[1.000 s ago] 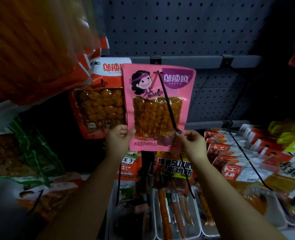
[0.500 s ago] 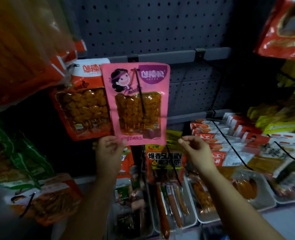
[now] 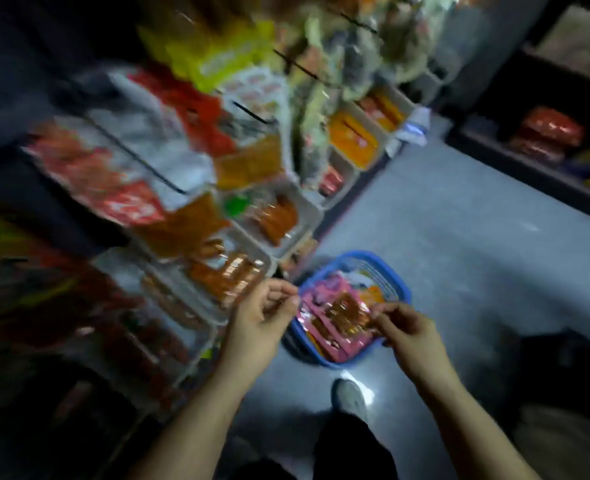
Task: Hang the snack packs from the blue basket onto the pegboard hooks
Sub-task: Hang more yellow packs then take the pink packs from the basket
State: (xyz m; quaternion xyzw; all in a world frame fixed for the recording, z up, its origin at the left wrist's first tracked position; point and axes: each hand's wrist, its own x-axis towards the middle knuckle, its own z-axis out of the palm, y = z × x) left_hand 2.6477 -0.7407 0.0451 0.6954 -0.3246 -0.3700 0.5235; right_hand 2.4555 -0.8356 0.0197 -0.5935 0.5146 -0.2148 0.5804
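1. Blue basket (image 3: 399, 289) on the grey floor (image 3: 459, 237), just beside the shelf trays (image 3: 252, 258), holding pink snack packs (image 3: 335, 313) (heavily blurred).
2. Left hand (image 3: 262, 317) above the basket's left edge, fingers loosely curled, thumb near fingertips, nothing visibly held.
3. Right hand (image 3: 404, 327) over the basket's right side, fingers curled; contact with the packs impossible to tell.
4. White shoe (image 3: 352, 396) below the basket.

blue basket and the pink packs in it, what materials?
Blue basket: looks like moulded plastic, going by its slatted wall and uniform colour; blur hides the finish. Pink packs: likely glossy plastic film, with bright glints and a clear window showing brown snacks.
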